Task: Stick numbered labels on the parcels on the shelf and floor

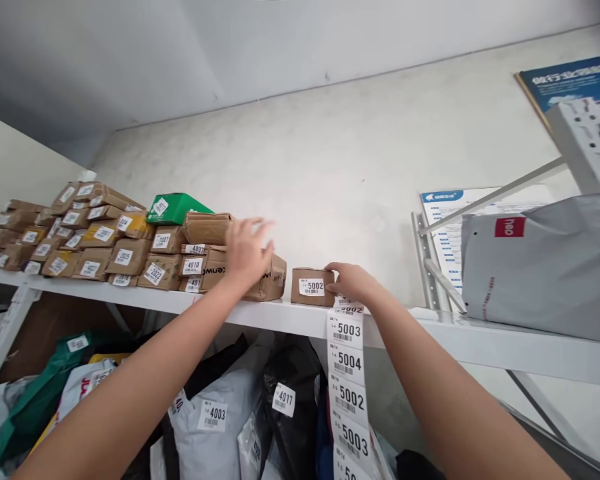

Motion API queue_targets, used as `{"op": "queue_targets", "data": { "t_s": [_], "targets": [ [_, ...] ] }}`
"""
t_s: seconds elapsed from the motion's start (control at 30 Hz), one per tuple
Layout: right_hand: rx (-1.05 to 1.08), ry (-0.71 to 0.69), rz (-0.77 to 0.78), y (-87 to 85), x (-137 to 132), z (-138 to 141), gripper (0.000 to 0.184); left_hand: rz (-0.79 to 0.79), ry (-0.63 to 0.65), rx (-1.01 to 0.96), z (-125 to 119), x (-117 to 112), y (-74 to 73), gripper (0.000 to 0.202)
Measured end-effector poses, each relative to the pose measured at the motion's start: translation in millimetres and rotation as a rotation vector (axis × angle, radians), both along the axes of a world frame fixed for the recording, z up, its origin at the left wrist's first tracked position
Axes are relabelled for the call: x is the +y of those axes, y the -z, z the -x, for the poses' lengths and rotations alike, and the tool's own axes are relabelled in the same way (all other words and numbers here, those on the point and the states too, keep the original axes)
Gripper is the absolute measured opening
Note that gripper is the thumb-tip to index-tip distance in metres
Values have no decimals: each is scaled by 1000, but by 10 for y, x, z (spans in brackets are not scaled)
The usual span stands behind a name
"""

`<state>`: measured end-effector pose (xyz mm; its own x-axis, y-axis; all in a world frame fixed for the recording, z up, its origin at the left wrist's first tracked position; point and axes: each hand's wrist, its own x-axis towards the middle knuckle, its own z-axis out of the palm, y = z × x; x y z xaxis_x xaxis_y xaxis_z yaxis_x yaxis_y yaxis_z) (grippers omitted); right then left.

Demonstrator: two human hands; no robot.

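My right hand (354,284) grips the right side of a small cardboard box (300,288) labelled 5002, which stands on the white shelf. A long strip of printed number labels (349,360) hangs from under the same hand, down past the shelf edge. My left hand (250,250) is slightly blurred, fingers apart and nothing visible in them. It is in front of a stack of cardboard boxes, near a longer box (275,280) at the stack's right end. Where its fingertips touch, if at all, I cannot tell.
Several labelled cardboard boxes (124,257) and a green box (177,208) are stacked along the shelf (300,312) at left. A large grey mailer bag (545,267) lies at right beside a metal bracket (425,260). Bagged parcels, one black (293,380), fill the space below.
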<state>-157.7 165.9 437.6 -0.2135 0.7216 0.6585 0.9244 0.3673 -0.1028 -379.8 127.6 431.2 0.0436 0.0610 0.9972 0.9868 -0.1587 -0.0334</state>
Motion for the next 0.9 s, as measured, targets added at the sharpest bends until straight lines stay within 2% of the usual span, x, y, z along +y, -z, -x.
{"op": "queue_targets", "data": {
  "t_s": [0.03, 0.07, 0.1, 0.17, 0.23, 0.33, 0.4, 0.47, 0.6, 0.7, 0.9],
  "targets": [
    [-1, 10, -6, -9, -34, 1, 44, -108, -6, -125, 157, -41, 2, 44],
    [2, 28, -35, -13, -83, 19, 47, -149, -24, -211, 322, -82, -18, 47],
    [7, 41, -87, -11, -145, 59, 51, -126, -56, -250, 485, -125, -57, 55],
    [-1, 18, -231, 15, -290, 212, 60, 93, -159, -187, 766, -215, -175, 80],
    [-64, -84, -354, 61, -417, 453, 68, 346, -270, -49, 949, -299, -304, 98],
    [-239, -191, -392, 116, -480, 882, 96, 537, -385, 108, 1036, -384, -447, 103],
    [-333, -181, -358, 120, -432, 1115, 116, 564, -444, 157, 1029, -405, -497, 100],
    [-374, -181, -314, 107, -353, 1249, 125, 540, -489, 194, 1022, -406, -517, 93],
    [-313, -257, -298, 94, -251, 1266, 113, 394, -492, 289, 1072, -395, -509, 71],
    [-245, -268, -307, 116, -271, 1193, 105, 363, -433, 288, 1142, -409, -486, 65],
    [-246, -271, -389, 197, -506, 928, 105, 443, -272, 38, 1185, -373, -437, 63]
  ]
}}
